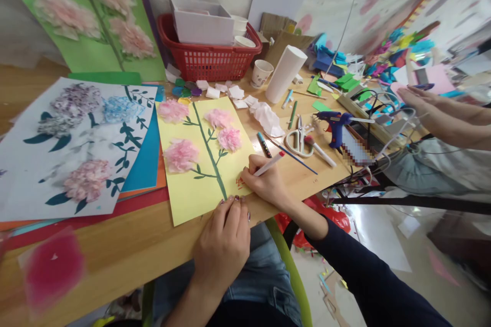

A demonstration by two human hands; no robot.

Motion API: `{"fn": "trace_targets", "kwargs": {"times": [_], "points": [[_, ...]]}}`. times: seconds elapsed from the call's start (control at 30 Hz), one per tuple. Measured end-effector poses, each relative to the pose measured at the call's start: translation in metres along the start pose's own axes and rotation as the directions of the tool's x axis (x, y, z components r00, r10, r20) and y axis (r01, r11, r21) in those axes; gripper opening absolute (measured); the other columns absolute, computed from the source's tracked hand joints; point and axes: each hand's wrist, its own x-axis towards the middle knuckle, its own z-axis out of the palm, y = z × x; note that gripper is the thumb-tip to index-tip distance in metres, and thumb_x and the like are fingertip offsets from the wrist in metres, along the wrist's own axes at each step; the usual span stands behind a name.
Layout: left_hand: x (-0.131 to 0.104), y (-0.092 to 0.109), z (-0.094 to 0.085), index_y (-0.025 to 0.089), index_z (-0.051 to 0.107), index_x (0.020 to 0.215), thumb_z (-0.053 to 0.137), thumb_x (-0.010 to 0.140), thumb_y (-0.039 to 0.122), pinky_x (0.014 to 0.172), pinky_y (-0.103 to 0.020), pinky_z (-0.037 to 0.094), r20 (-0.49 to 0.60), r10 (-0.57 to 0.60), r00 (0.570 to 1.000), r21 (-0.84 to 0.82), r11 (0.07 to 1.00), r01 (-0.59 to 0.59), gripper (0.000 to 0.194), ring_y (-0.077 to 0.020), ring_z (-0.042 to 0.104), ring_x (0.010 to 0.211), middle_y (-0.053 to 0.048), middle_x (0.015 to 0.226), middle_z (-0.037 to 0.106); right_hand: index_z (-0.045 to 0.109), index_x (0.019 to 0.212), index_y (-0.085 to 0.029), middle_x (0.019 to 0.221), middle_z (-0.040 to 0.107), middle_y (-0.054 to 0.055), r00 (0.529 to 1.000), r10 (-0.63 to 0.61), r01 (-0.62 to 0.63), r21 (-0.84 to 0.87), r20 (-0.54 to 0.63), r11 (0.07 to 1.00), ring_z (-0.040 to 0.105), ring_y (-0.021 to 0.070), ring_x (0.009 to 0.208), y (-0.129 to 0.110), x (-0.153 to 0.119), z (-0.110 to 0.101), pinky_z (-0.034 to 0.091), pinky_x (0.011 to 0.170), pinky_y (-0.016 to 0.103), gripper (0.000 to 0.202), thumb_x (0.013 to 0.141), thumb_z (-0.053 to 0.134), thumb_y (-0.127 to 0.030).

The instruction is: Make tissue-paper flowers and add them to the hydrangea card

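Note:
On the table lies a yellow sheet (184, 202) with pink tissue flowers (181, 156) and a painted green stem (210, 158). My right hand (264, 179) is closed around a white marker with a red end (270, 163), over the sheet's lower right corner. Small red writing (240, 182) shows beside its fingers; the marker's tip is hidden by the hand. My left hand (224, 235) rests flat on the sheet's bottom edge, fingers stretched out and holding nothing.
Right of the sheet lie scissors (299, 140), a paintbrush (299, 158), a black-and-blue marker (264, 144) and a blue glue gun (335, 125). Behind stand a paper cup (262, 73), a white roll (286, 74) and a red basket (215, 64). Another person's hands (429, 112) are at right.

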Motion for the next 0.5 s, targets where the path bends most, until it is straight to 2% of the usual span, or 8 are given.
{"fn": "trace_targets", "kwargs": {"times": [0.3,0.5], "points": [[-0.0003,-0.0002,0.0001,0.004,0.067,0.108,0.055,0.090,0.011,0.087,-0.036,0.049,0.001,0.002,1.000,0.000,1.000,-0.002,0.022,-0.0248,0.065,0.096,-0.009,0.098,0.073,0.026,0.052,-0.022,0.048,0.025,-0.008,0.997,0.025,-0.025,0.003,0.067,1.000,0.026,0.0074,0.047,-0.0001,-0.0026,-0.0022,0.019,0.043,0.023,0.029,0.061,0.051,-0.010],[-0.0006,-0.0011,-0.0003,0.005,0.067,0.108,0.054,0.091,0.011,0.086,-0.036,0.050,-0.011,0.002,1.000,-0.005,1.000,-0.002,0.022,-0.0244,0.065,0.095,-0.009,0.099,0.074,0.025,0.052,-0.022,0.050,0.026,-0.008,0.999,0.044,-0.044,0.026,0.002,0.999,0.026,0.0079,0.048,-0.0039,0.0018,-0.0014,0.020,0.045,0.023,0.032,0.066,0.052,-0.013]]}}
